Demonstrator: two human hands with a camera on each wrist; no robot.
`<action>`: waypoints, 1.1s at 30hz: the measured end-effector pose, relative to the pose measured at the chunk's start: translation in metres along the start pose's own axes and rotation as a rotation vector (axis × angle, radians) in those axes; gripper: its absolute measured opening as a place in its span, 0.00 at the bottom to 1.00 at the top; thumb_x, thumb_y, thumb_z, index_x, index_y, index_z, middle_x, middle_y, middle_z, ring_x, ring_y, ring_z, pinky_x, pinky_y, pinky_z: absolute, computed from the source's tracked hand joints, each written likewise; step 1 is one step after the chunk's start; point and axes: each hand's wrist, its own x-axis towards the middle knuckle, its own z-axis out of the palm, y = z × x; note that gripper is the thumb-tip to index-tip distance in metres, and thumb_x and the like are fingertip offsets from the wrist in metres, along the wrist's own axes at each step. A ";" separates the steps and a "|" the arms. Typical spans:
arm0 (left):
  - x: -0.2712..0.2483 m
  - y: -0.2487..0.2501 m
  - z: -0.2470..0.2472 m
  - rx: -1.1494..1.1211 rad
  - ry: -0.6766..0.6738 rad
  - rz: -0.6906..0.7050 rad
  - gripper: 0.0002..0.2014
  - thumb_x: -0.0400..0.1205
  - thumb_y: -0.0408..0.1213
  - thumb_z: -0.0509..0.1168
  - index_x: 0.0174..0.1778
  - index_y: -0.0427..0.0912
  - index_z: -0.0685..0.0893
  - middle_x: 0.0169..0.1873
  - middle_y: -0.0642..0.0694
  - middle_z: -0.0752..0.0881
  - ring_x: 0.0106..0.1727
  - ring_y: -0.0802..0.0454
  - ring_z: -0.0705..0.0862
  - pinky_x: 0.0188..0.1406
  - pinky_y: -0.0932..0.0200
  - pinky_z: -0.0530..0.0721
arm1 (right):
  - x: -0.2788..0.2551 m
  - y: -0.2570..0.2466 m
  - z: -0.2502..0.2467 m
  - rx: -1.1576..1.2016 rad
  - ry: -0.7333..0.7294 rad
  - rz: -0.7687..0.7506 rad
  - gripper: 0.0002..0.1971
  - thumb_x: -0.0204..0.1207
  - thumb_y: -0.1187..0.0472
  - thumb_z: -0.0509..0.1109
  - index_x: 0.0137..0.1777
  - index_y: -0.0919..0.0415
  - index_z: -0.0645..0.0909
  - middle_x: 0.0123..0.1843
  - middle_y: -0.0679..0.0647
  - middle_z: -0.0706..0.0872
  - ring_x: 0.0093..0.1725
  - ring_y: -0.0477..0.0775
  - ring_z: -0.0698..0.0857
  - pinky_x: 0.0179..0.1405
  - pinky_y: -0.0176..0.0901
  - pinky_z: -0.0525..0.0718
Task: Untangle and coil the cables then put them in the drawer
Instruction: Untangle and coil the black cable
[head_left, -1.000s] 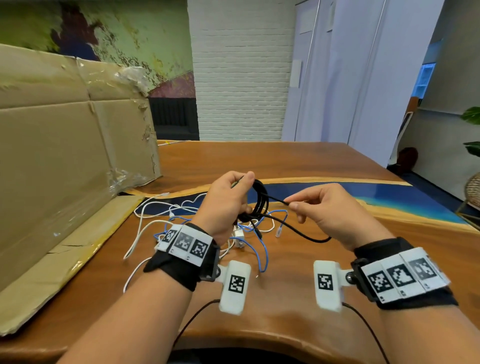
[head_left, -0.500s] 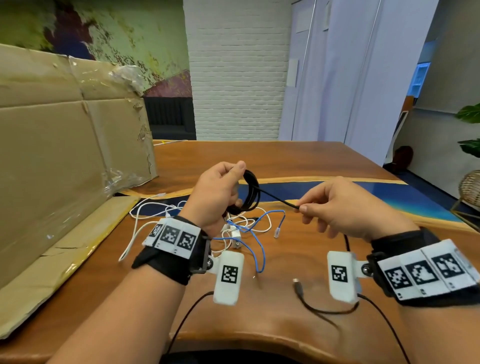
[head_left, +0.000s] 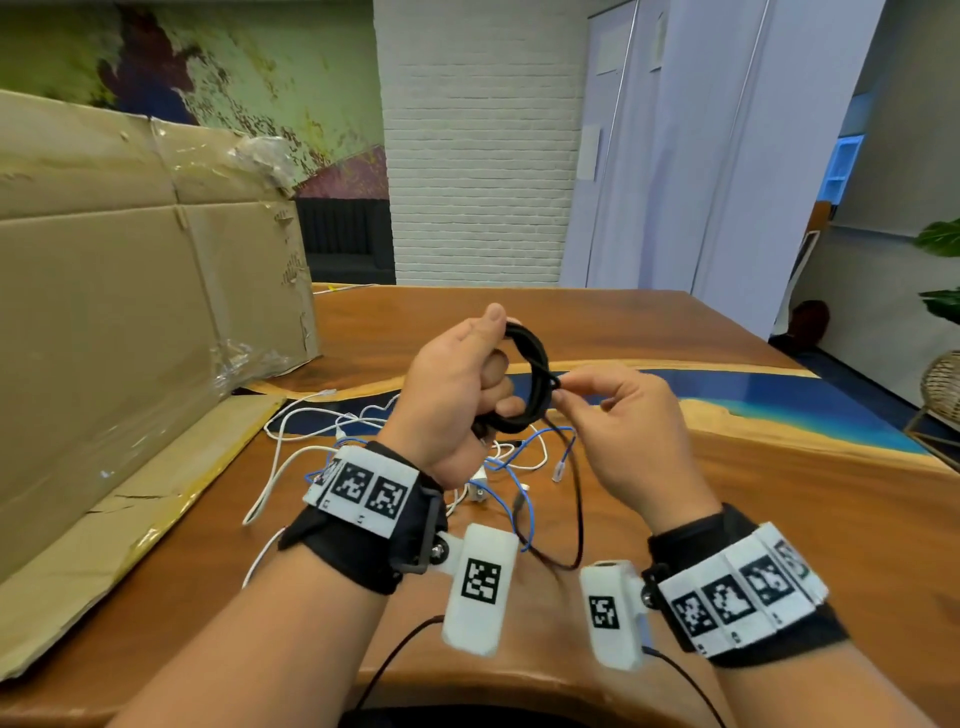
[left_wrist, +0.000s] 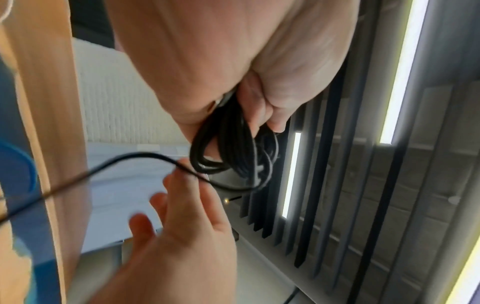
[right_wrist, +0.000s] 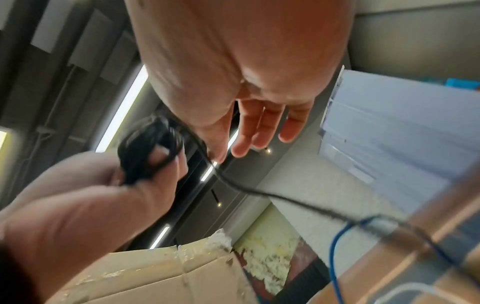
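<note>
**Black cable nearly coiled, tail left to wrap**

Black cable (head_left: 530, 384) held above the wooden table (head_left: 779, 499), wound into a tight ring of several thin, round, matte turns. Left hand (head_left: 457, 395) curled through the ring, thumb clamped over the top, fingers inside: likely acting as a former so the loops keep one size and cannot spring apart. Right hand (head_left: 618, 421) pinching the loose strand between thumb and forefinger right at the ring's edge, other fingers relaxed and spread, probably to feed the next turn under light tension. Free tail hanging slack in a U below both hands, metal plug (head_left: 518, 503) dangling at its end, so only a little left to wind.

Beneath, a tangle resting on the tabletop: white cable (head_left: 280, 467), smooth and glossy, sprawling in wide loops, and thin blue cable (head_left: 524, 499) with a clear plug, crossing each other, not yet sorted. Creased, taped cardboard (head_left: 145, 322) propped along the left edge. Table glossy wood with a blue resin band. No drawer in view.
</note>
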 end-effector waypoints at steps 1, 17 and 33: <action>-0.002 -0.002 0.006 -0.033 -0.020 0.000 0.12 0.91 0.45 0.59 0.48 0.41 0.78 0.19 0.54 0.58 0.17 0.59 0.55 0.18 0.64 0.63 | -0.003 -0.001 0.007 0.076 -0.011 0.016 0.08 0.75 0.67 0.79 0.42 0.52 0.93 0.40 0.46 0.94 0.42 0.38 0.89 0.44 0.33 0.83; 0.005 -0.012 0.006 -0.033 0.064 -0.040 0.14 0.91 0.46 0.60 0.41 0.45 0.76 0.22 0.53 0.57 0.21 0.56 0.54 0.23 0.62 0.66 | -0.018 0.009 0.014 0.312 0.215 0.116 0.12 0.77 0.69 0.79 0.46 0.48 0.92 0.46 0.53 0.89 0.40 0.43 0.89 0.41 0.37 0.85; 0.014 -0.050 -0.014 0.739 0.087 0.324 0.12 0.85 0.57 0.63 0.45 0.55 0.82 0.35 0.58 0.86 0.38 0.55 0.86 0.39 0.52 0.84 | -0.030 0.000 0.028 0.937 -0.164 0.656 0.05 0.83 0.65 0.70 0.54 0.60 0.88 0.43 0.55 0.92 0.40 0.50 0.89 0.49 0.49 0.80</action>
